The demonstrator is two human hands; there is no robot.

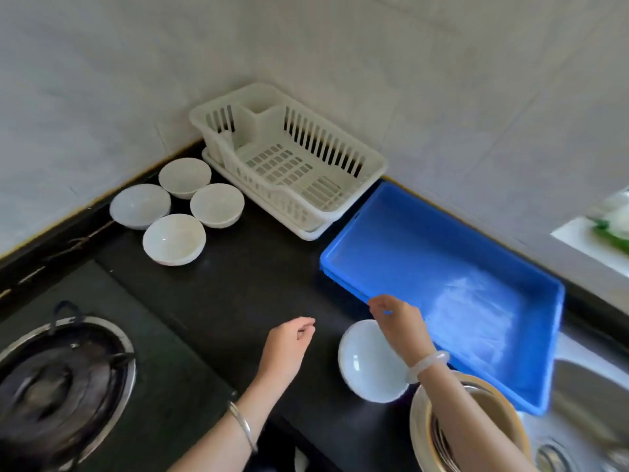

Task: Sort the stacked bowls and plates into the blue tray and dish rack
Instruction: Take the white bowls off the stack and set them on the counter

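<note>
Basin (420,420) of metal sits nearest, bottom right, contents blurred (cannot tell what's in it). Right forearm crosses over it. Just beyond, single white bowl (364,366) lies on the black counter (245,287), right under the right wrist. Right hand (400,323) hangs above the bowl's far edge, fingers loosely bent, gripping nothing visible; fingertips are near the tray's near rim, contact unclear. Left hand (289,340) hovers to the bowl's left, fingers loosely curled, holding nothing. Blue tray (343,267) is just beyond and right of the bowl, long axis running away to the left, so the right hand is the nearer one for this bowl. Farther left, four white bowls (174,239) cluster beside the dish rack (340,134), well apart from the tray; both rack and tray hold no dishes yet.
</note>
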